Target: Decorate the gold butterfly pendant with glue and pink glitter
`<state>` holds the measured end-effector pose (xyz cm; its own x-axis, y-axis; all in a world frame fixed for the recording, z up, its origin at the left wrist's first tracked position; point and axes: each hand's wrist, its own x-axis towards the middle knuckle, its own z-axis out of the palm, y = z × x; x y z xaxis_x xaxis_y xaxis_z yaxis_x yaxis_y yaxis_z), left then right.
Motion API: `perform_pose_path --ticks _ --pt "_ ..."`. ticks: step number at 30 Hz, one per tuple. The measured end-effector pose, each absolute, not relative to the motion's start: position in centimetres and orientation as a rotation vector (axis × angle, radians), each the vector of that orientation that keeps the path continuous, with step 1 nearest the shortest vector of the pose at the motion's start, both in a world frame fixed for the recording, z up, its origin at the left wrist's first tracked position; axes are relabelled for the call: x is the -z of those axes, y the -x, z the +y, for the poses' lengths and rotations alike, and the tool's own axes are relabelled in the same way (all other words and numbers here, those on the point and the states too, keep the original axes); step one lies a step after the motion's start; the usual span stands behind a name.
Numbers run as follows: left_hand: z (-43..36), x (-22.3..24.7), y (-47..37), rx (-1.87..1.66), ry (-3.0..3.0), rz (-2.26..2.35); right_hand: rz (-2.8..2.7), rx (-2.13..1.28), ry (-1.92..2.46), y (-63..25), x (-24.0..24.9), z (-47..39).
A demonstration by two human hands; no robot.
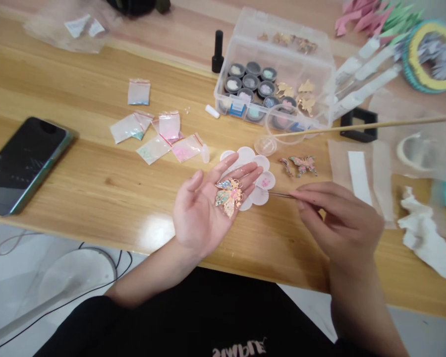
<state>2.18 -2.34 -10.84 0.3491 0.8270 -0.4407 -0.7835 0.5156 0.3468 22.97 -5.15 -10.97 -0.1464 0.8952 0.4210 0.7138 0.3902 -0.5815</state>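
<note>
My left hand [204, 208] is turned palm up with its fingers stretched out, bearing a gold butterfly charm [229, 197] with coloured, glittery wings. My right hand [338, 218] pinches thin metal tweezers [280, 194], whose tip reaches toward the white flower-shaped palette [260, 196]. That palette lies partly hidden under my left fingers, and one of its wells holds small pink pieces [265, 183]. Beyond the tweezers lie a decorated butterfly [304, 166] and a smaller winged piece [286, 167].
A clear plastic box [275, 49] holds several small black pots and gold butterflies. A wooden stick [360, 127] lies across its front right. Small zip bags [154, 151] and a phone [26, 163] are on the left. Crumpled tissue [425, 233] lies right, below a black square frame [359, 125].
</note>
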Motion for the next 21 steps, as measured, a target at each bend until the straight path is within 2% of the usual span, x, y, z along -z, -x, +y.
perform_pose_path --ticks 21 --pt "-2.69 11.15 -2.35 -0.949 -0.142 0.464 -2.04 -0.354 1.27 -22.41 11.06 -5.72"
